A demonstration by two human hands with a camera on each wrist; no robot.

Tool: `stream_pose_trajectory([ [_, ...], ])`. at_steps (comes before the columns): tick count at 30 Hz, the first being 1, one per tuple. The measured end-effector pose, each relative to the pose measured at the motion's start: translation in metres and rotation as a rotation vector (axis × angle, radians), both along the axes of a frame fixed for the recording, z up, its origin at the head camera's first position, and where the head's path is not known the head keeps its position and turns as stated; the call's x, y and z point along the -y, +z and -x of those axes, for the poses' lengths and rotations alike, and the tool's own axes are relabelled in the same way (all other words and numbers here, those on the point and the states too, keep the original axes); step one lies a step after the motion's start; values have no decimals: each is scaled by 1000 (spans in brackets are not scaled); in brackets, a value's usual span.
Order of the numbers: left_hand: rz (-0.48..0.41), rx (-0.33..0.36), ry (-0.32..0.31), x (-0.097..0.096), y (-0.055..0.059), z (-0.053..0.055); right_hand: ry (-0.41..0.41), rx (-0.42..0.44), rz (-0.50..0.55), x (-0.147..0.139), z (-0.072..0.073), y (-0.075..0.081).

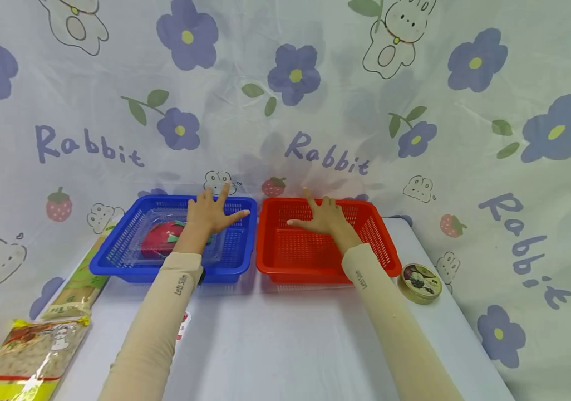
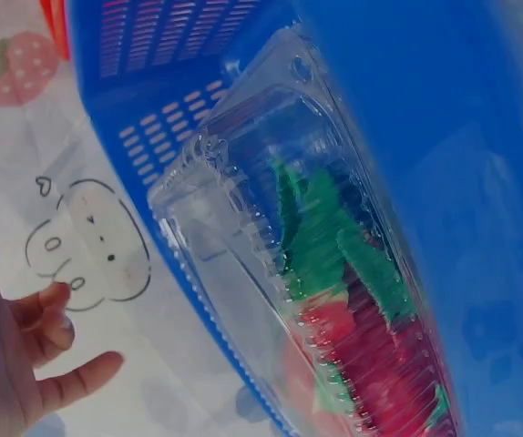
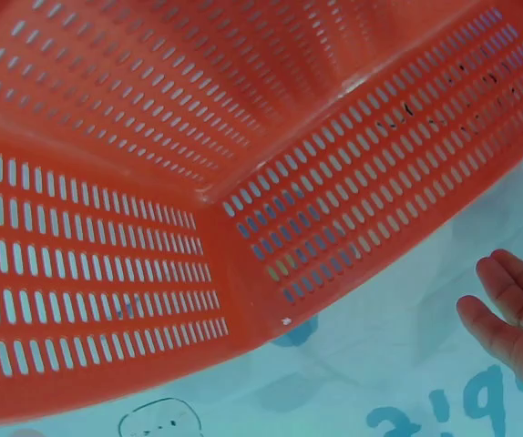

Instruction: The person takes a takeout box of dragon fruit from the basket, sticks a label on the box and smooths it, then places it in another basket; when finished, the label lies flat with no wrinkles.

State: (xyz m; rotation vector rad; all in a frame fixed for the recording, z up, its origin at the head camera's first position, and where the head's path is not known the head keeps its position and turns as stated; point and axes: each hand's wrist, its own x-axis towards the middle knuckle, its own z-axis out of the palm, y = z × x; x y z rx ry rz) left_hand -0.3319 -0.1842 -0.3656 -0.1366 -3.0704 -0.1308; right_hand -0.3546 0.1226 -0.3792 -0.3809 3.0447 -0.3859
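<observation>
My left hand point(image 1: 210, 214) hovers over the blue basket point(image 1: 115, 270) with fingers spread and nothing held. Inside that basket lies a clear plastic clamshell box point(image 2: 216, 218) with a red and green dragon fruit point(image 1: 161, 239) in it; my wrist partly covers the box in the head view. Over the red basket point(image 1: 293, 273), my right hand point(image 1: 323, 216) reaches out with its fingers extended and holds nothing. The bottom and slotted walls of the red basket show bare in the head view.
A round tin with a fruit picture point(image 1: 419, 283) stands right of the red basket. Along the table's left side lie a green and tan packet point(image 1: 77, 284) and a yellow-edged bag of grain-like food point(image 1: 35, 356). A rabbit-print cloth point(image 1: 245, 111) hangs close behind the baskets.
</observation>
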Motion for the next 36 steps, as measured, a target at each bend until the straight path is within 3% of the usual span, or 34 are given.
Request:
stream_pose_trajectory([
  [8, 18, 15, 6, 2, -1, -7, 26, 11, 29, 8, -3, -1],
  [14, 15, 2, 3, 3, -8, -12, 34, -1, 46, 13, -4, -4],
  [24, 4, -18, 24, 9, -20, -23, 60, 29, 9, 23, -13, 0],
  [30, 14, -7, 26, 12, -24, -25, 73, 12, -38, 28, -17, -1],
  [36, 16, 2, 28, 14, -27, -26, 60, 48, -39, 36, -22, -1],
])
